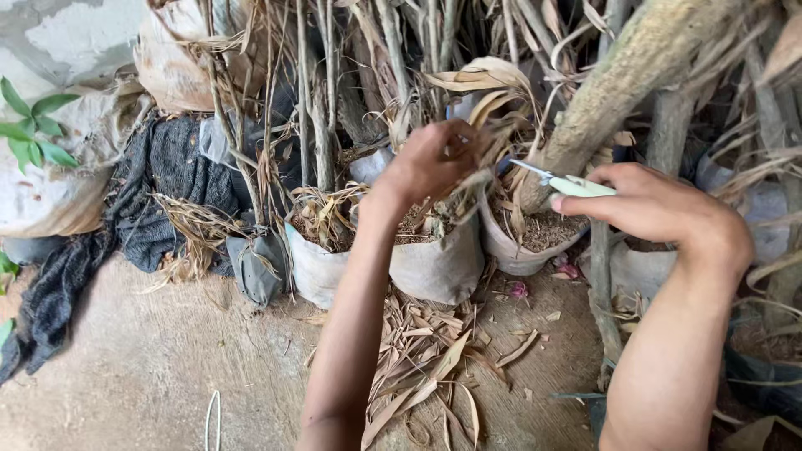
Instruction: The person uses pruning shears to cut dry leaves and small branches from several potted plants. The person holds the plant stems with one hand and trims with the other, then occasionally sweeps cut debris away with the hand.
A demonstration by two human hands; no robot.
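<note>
Dry leaves (468, 179) gripped, one knife (561, 181), two hands (430, 159)

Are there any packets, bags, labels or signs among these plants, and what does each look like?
No labels, signs or screens show; only bags.
Grow bags: centre, soft grey-white pouches of soil under the left hand.
Grow bag: below the right hand holding a pale-handled cutter, same grey-white.
Large sack: far left, bulging, dirty white and tan.
Sack: upper left, crumpled, pale beige.

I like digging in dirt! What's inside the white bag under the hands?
Inside the white grow bag you can see brown soil, dry leaves and thin stems. The left hand covers part of the top; roots are hidden.
</note>
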